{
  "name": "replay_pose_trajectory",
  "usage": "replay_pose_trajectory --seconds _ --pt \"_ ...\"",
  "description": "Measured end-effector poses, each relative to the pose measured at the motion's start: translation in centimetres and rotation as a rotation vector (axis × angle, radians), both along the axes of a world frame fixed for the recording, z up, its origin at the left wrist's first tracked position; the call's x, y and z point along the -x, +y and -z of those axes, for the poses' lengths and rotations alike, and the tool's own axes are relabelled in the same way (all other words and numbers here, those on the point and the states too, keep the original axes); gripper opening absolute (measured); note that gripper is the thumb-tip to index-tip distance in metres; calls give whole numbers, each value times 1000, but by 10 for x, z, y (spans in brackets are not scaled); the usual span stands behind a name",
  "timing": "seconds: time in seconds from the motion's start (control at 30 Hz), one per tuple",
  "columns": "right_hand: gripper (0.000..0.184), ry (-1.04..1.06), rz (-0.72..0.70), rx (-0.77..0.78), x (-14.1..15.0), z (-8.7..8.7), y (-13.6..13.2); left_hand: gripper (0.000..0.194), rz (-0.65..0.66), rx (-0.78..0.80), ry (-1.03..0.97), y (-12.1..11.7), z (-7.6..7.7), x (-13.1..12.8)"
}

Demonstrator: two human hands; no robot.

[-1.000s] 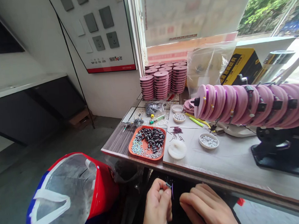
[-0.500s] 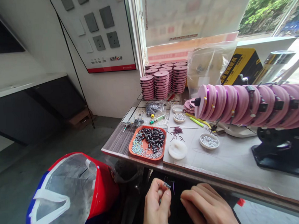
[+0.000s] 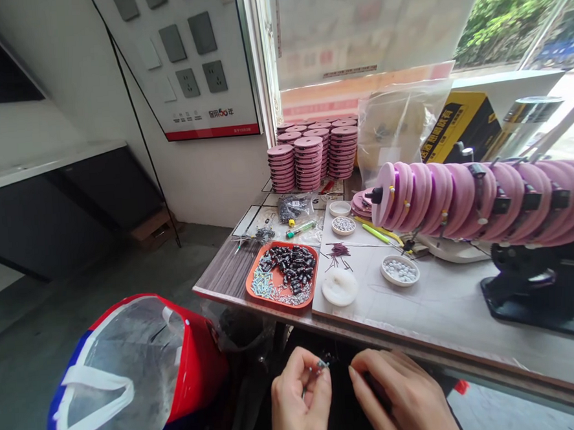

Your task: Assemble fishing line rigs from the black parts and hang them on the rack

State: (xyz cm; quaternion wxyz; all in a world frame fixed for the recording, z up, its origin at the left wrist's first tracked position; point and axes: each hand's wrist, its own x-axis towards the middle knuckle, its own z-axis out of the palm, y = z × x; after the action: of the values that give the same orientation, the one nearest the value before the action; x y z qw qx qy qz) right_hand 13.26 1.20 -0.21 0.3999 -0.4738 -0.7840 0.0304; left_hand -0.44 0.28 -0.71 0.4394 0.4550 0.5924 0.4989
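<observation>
In front of the table edge, low in the view, are both hands. My left hand (image 3: 302, 392) is closed, pinching a small cluster of silvery-grey parts (image 3: 322, 365) between thumb and forefinger; their exact kind is too small to tell. To its right, my right hand (image 3: 399, 390) has thumb and fingertips pressed together, apart from the left hand. What it holds, if anything, does not show. Nearest to the hands on the table are an orange tray (image 3: 279, 304) of black, pale blue and silvery small parts, and a round white disc (image 3: 339, 287).
Pink foam spools (image 3: 424, 193) fill a black-based rack at the right, with more stacked spools (image 3: 309, 162) behind. White dishes of beads, including one dish (image 3: 401, 282), and a green pen-like tool (image 3: 376, 233) lie on the table. A red-and-blue bag (image 3: 198, 356) stands open at left.
My right hand's fingertips have shifted slightly and its fingers lie a little differently. The cluster in my left hand has turned a little; a thin purplish strand beside it no longer shows.
</observation>
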Motion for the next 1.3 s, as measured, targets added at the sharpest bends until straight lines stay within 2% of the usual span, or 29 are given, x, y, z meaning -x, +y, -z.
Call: replay_pose_trajectory --seconds 0.1,0.17,0.27,0.33,0.43,0.5,0.57,0.63,0.67,0.73,0.8,0.87,0.93,1.03,1.1,1.2,1.3 --pt "33 21 5 -5 1 1 -1 26 19 -2 36 0 3 3" --pt "28 42 -16 9 1 1 -1 24 31 -19 60 1 4 4" --pt "23 12 -46 -46 -1 -2 2 23 -12 -36 -18 2 4 3" --pt "24 -87 -94 -116 -1 -4 4 29 -29 -3 -190 4 0 2" --pt "37 -205 -181 -189 -1 -6 5 35 3 96 -653 11 -14 6" --pt "38 -207 -210 -228 -1 -7 4 35 2 161 -937 18 -27 14" --pt "35 -135 -184 -260 -4 -7 4 36 -76 152 -1067 22 -37 25" --pt "29 -54 -136 -262 -7 -8 4 36 -127 92 -992 24 -39 34" --pt "26 -31 -122 -254 -9 -9 4 34 -89 110 -885 22 -37 36" --pt "19 -21 -120 -253 -10 -9 4 29 70 216 -620 17 -27 34" --pt "16 -40 -139 -258 -8 -9 3 37 159 261 -448 10 -17 25" --pt "19 -47 -146 -281 -5 -7 2 39 182 246 -456 5 -12 14" --pt "23 -68 -158 -281 -6 -6 2 37 227 253 -580 3 -14 7" --pt "25 -112 -194 -304 -19 -15 7 35 333 301 -702 4 -19 8" --pt "25 -161 -239 -313 -33 -27 12 38 377 309 -639 7 -17 12" --pt "25 -203 -307 -243 -49 -43 19 41 349 250 -476 11 -8 12" --pt "22 -159 -305 -170 -46 -39 19 41 268 130 -371 13 -7 2"
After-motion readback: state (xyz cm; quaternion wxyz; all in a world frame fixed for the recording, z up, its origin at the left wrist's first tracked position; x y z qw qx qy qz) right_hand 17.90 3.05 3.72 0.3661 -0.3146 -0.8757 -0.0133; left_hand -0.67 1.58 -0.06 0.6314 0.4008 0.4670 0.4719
